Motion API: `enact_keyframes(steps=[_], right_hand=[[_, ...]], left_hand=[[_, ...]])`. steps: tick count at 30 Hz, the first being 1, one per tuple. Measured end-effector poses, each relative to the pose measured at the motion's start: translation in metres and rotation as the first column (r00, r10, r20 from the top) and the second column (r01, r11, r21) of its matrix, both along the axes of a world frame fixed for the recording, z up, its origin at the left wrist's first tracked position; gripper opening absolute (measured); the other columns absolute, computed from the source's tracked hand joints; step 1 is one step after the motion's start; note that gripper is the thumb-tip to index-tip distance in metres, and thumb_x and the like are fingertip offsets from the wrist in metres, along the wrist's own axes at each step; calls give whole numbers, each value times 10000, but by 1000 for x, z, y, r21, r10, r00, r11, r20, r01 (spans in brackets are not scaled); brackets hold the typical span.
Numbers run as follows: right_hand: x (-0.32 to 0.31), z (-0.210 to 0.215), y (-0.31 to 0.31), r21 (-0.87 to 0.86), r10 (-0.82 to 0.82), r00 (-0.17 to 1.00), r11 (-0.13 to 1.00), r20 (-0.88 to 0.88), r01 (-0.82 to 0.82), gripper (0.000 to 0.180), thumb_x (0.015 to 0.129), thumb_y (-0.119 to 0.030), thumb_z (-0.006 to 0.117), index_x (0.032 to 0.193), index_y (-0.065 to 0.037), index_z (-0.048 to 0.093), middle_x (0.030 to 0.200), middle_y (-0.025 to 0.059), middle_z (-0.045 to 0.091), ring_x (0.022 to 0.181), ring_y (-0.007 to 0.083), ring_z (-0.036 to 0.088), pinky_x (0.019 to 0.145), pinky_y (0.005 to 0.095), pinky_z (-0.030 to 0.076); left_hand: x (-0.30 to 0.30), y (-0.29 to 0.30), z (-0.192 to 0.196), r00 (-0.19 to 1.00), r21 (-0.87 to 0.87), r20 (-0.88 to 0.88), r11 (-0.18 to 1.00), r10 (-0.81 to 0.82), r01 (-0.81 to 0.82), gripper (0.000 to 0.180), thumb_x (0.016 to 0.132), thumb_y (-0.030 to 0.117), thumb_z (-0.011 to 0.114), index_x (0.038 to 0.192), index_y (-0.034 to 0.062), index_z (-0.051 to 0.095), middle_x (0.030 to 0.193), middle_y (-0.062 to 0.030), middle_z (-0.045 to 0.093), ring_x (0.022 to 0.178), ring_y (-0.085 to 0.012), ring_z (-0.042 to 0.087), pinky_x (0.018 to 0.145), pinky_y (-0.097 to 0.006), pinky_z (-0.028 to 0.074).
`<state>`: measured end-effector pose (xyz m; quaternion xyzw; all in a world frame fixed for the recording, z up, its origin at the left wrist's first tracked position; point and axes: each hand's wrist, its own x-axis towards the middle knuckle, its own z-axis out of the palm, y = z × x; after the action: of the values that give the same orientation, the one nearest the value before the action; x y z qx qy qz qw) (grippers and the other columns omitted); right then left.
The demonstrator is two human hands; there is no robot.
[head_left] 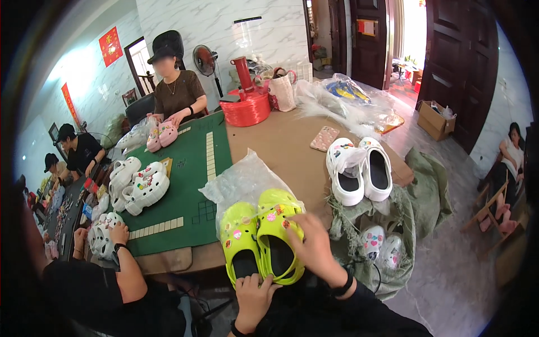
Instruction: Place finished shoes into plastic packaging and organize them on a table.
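Note:
A pair of lime-green clogs [241, 238] with colourful charms sits at the near table edge, toes away from me, partly on a clear plastic bag [247, 174]. My left hand [255, 296] is closed on the heels of both clogs, thumb and fingers at their back rims. My right hand [315, 242] lies against the right clog's outer side, fingers stretched out. One fingertip touches a charm [286, 223] on its upper; the thumb is hard to make out.
White clogs [377, 171] stand on a green woven sack [426, 191] at right, near a phone [324, 138]. More white clogs [147, 188] rest on the green mat [193, 140]. Co-workers handle clogs at left and across the table. A red strapping roll [245, 109] sits behind.

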<state>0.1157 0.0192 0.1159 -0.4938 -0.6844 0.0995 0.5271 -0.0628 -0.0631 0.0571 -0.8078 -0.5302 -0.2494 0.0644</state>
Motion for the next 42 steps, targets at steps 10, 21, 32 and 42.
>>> enact_keyframes(steps=[10, 21, 32, 42], right_hand=[[25, -51, 69, 57, -14, 1000, 998, 13, 13, 143, 785, -65, 624, 919, -20, 608, 902, 126, 601, 905, 331, 560, 797, 398, 448], [31, -42, 69, 250, 51, 988, 964, 148, -87, 146, 741, 31, 619, 858, 2, 538, 820, 143, 555, 769, 331, 557, 657, 376, 462], [37, -66, 43, 305, -29, 979, 952, 203, -35, 218, 734, -3, 654, 929, -7, 556, 873, 113, 559, 810, 301, 561, 682, 363, 482], [17, -83, 42, -47, -189, 964, 982, -186, 183, 138, 786, -23, 627, 906, -16, 560, 819, 147, 558, 719, 311, 564, 619, 382, 460]], left_hand=[[-1, -2, 1, 999, -50, -2, 998, -45, 45, 313, 687, 290, 743, 899, 102, 608, 682, -56, 439, 596, -227, 470, 539, -344, 325], [-5, -1, -6, 996, -78, -53, 995, -72, 67, 305, 713, 295, 715, 917, 104, 593, 694, -66, 433, 608, -240, 490, 536, -354, 342], [-4, 1, 1, 997, -34, 50, 997, -61, 63, 315, 699, 252, 729, 902, 57, 589, 715, -78, 480, 622, -260, 501, 549, -364, 361], [-4, 3, 2, 997, -53, 63, 997, -51, 54, 287, 734, 280, 703, 906, 80, 589, 703, -57, 474, 617, -235, 505, 547, -351, 357]])
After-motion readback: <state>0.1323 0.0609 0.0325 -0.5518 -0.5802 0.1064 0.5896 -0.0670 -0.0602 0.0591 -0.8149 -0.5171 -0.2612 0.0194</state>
